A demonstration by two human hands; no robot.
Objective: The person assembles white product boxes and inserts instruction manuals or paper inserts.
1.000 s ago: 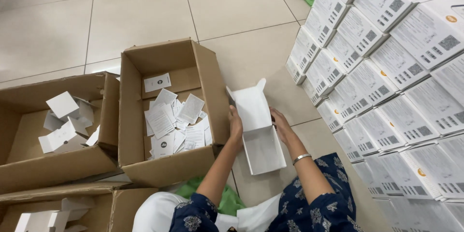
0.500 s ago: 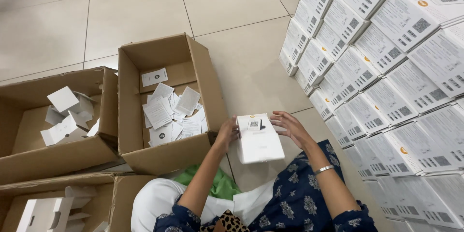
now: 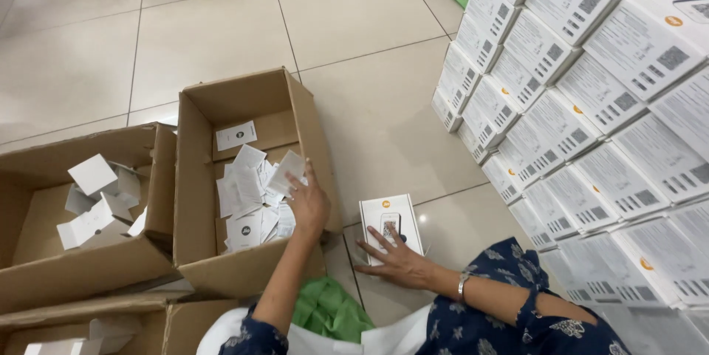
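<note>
Tiled floor (image 3: 369, 126), stacked white boxes (image 3: 591, 104) beyond right hand | left hand (image 3: 309, 203) inside cardboard box (image 3: 244, 170), fingers pinching a paper leaflet (image 3: 284, 172) off the pile | right hand (image 3: 395, 259) spread flat on closed white box (image 3: 390, 223), steadying it on floor.

A small white rectangular carton (image 3: 391, 226) with a picture on its lid lies flat on the floor near the middle. To the right rises a tall stack of matching white cartons (image 3: 591, 96), each bearing grey printed labels and a small orange dot. Left of centre, an open brown cardboard box (image 3: 306, 122) holds loose white paper leaflets (image 3: 247, 192). Farther left, another open brown cardboard box (image 3: 44, 274) holds folded white card inserts (image 3: 96, 200).
</note>
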